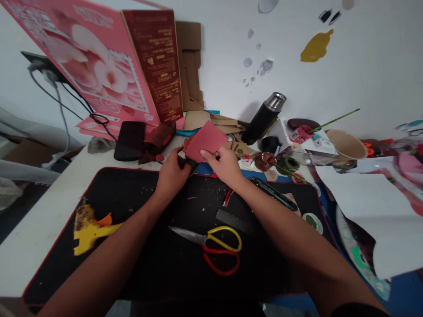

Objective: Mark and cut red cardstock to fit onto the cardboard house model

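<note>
Above the far edge of the black mat, my right hand pinches a pink piece of paper or card with the thumb on its face. Close beside it, my left hand is closed at the paper's lower left, on something dark and partly hidden that I cannot make out. Scissors with one yellow and one red handle lie on the mat between my forearms. A yellow glue gun with an orange trigger lies left of my left forearm. Behind my right wrist are a red pencil and a dark flat strip.
A large pink box stands at the back left, with a phone before it. A black thermos leans near the wall. Paint jars, a utility knife, a beige bowl and white paper crowd the right.
</note>
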A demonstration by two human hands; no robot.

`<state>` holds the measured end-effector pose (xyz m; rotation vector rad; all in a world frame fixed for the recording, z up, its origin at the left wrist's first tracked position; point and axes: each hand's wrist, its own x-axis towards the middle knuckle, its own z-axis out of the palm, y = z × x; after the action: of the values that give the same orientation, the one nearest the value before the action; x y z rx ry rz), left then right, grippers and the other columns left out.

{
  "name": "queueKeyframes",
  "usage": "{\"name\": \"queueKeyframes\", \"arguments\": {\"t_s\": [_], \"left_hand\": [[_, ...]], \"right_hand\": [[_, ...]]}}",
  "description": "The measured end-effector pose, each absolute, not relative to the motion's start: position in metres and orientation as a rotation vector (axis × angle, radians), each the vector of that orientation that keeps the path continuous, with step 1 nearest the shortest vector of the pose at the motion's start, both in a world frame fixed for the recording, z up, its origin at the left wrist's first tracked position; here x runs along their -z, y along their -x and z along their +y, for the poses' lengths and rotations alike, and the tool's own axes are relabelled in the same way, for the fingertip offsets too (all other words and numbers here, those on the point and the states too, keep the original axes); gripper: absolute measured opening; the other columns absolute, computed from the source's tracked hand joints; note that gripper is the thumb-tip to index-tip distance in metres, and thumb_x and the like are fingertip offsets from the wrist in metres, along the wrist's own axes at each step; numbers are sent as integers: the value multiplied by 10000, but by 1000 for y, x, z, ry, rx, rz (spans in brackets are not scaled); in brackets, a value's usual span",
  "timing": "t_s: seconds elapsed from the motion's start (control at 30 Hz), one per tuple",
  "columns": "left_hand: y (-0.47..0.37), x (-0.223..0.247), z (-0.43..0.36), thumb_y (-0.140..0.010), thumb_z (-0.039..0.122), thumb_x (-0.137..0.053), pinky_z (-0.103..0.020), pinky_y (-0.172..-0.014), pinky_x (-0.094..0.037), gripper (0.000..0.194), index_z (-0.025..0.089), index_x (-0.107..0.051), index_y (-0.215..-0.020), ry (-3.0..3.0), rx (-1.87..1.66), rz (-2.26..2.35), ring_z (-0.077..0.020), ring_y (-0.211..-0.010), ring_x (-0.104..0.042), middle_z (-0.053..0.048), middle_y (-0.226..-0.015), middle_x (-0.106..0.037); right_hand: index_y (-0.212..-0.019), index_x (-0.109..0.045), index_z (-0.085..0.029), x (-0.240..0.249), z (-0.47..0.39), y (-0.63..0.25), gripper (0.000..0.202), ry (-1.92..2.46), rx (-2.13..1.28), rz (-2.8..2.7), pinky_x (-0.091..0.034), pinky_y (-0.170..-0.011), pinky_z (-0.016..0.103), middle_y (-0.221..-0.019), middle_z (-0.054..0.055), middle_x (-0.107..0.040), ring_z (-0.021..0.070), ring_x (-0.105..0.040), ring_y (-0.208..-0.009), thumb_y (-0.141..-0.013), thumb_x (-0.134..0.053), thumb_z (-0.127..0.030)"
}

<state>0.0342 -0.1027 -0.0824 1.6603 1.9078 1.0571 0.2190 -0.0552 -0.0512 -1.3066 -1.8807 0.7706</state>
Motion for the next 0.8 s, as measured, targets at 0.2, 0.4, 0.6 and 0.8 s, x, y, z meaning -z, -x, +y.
{"name": "queueKeyframes", "arguments": {"t_s": [0.2, 0.4, 0.6, 0.8], "left_hand": [[-34, 85, -102, -867, 223, -638, -363, -737, -480, 591, 96, -599, -1443, -1647, -1041, 1906, -258, -833, -671, -69, -909, -701], [-34, 86, -103, -879, 234, -623, -364, -760, -491, 583, 85, -603, -1443, -1680, -1065, 1890, -257, -851, -679, -70, -914, -709], [-33, 86, -104, -910, 253, -607, -372, -775, -507, 513, 122, -628, -1405, -1668, -1056, 1883, -267, -864, -698, -73, -912, -730], [-32, 81, -104, -918, 222, -581, -396, -884, -534, 462, 109, -653, -1360, -1624, -1149, 1852, -268, -934, -701, -108, -998, -742]], "right_hand": [[-803, -541, -250, 41, -60, -238, 425, 1259, -1002, -1695, -384, -558, 284, -516, -66, -521, 152, -497, -479, -966, -671, -620], [-786, -538, -252, 38, -66, -246, 506, 1276, -1026, -1720, -354, -523, 282, -519, -56, -519, 156, -488, -477, -923, -690, -715], [-796, -580, -236, 36, -71, -239, 566, 1286, -998, -1784, -338, -532, 272, -543, -59, -483, 157, -481, -534, -894, -684, -783], [-795, -588, -227, 32, -77, -238, 597, 1221, -1115, -1786, -337, -503, 267, -493, -73, -488, 134, -468, -447, -894, -670, -811]]}}
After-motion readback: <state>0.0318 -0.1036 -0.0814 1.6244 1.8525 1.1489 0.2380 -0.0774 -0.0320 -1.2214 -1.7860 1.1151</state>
